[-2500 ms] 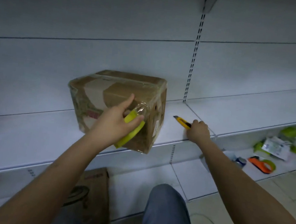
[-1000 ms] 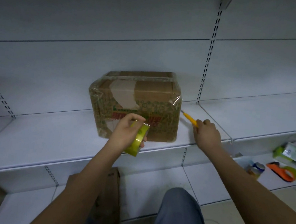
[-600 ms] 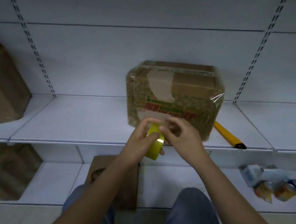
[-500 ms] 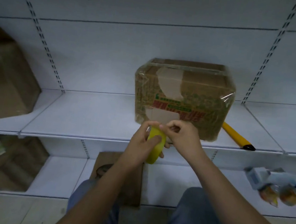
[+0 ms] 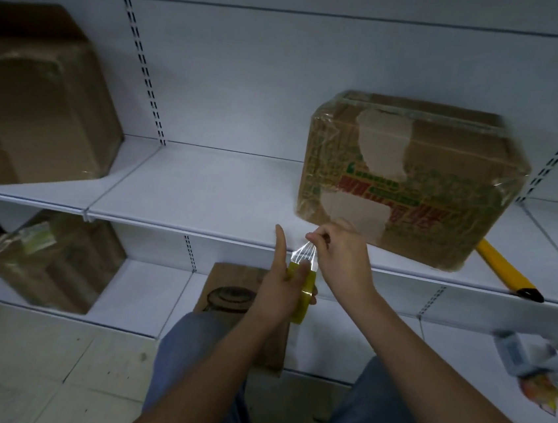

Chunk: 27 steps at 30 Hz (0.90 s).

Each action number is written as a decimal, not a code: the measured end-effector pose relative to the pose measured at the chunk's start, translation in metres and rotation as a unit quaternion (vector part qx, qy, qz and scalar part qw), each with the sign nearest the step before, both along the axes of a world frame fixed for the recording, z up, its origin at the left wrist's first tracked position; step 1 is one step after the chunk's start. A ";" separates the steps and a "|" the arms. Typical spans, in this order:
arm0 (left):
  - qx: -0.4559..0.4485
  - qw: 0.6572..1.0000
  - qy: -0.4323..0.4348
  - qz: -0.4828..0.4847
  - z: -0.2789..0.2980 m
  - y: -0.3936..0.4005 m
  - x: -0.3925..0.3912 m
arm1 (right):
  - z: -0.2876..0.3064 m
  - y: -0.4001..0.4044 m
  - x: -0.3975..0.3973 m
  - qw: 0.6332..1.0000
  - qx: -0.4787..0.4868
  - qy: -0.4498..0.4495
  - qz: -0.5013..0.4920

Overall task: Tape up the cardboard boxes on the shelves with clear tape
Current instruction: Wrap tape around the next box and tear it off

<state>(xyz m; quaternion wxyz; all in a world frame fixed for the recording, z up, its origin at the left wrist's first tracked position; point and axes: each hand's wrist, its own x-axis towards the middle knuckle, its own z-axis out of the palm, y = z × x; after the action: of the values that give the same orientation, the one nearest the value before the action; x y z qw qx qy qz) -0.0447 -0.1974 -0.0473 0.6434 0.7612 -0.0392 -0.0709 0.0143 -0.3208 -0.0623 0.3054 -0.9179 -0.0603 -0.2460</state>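
L hand: gripped yellow tape roll, index finger stuck straight up.
R hand: pinched clear tape end, stretched a short way up off the roll.
Taped box: on shelf, just behind + right of R hand.
Knife: yellow, right of box, at shelf edge.
Other box: far left of both hands.

On the white metal shelf, a yellow box cutter lies right of the printed cardboard box, seemingly touching; a plain brown carton sits far left.

left hand gripping, right hand seemingly pinching
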 end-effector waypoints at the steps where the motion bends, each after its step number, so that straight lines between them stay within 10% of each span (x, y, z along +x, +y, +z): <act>1: -0.001 1.000 0.005 -0.002 -0.003 -0.002 0.004 | -0.004 0.000 0.003 1.000 -0.015 0.000 0.003; 12: 0.064 0.987 0.007 0.146 -0.037 -0.011 0.048 | -0.023 -0.011 0.022 0.999 0.019 0.035 -0.019; 19: 0.427 0.898 0.024 0.101 0.003 0.011 0.055 | 0.012 -0.048 -0.035 0.995 -0.006 -0.095 -0.011; 23: 0.398 0.864 -0.243 0.188 0.089 -0.023 0.053 | 0.074 -0.136 -0.057 0.948 -0.012 -0.292 -0.123; 27: 0.323 0.790 -0.501 0.143 0.147 -0.093 0.089 | 0.109 -0.205 -0.037 0.950 0.063 -0.254 -0.173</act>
<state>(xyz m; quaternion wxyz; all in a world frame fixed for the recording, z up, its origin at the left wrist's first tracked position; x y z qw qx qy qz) 0.0444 -0.2907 0.0996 0.2531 0.8505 -0.2211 0.4047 -0.0231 -0.5258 0.0472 0.2901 -0.8002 0.0396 -0.5234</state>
